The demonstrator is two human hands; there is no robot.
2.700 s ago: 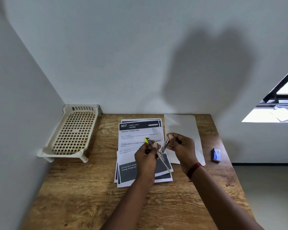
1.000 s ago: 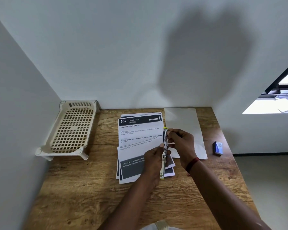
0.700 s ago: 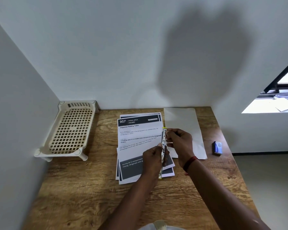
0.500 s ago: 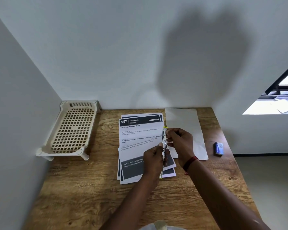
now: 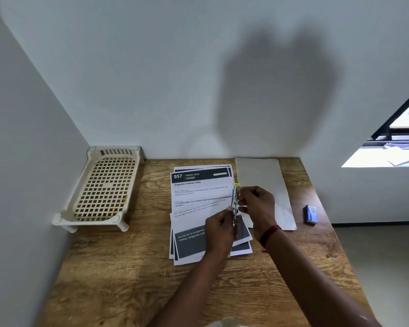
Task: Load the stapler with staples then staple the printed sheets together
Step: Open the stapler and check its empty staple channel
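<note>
The loading step is looking under way, though not finished by my reading. The left hand (image 5: 219, 232) is gripping the near half of the stapler (image 5: 234, 197), which is being held edge-on above the printed sheets (image 5: 198, 201), swung open into one long line with a yellow tip at the far end. The right hand (image 5: 257, 205) is curling its fingers against the far half, pinching at the metal channel. Whether a strip of staples is sitting at those fingertips or already lying in the channel is too small to tell. The sheets are lying fanned in a loose stack on the wooden table (image 5: 128, 279), corners not squared, so closing the stapler, aligning the pages and pressing a staple through are all, I am judging, waiting to be done. A blank sheet (image 5: 267, 180) is lying just beside the stack on its right, partly under the right hand.

As for containers — a small blue staple box (image 5: 311, 214) is sitting well apart from the hands near the table's right edge; whether it is open, and what is inside, cannot be told. A cream lattice tray (image 5: 104, 187) on short legs is standing in the back left corner, its grid floor showing through from rim to rim
</note>
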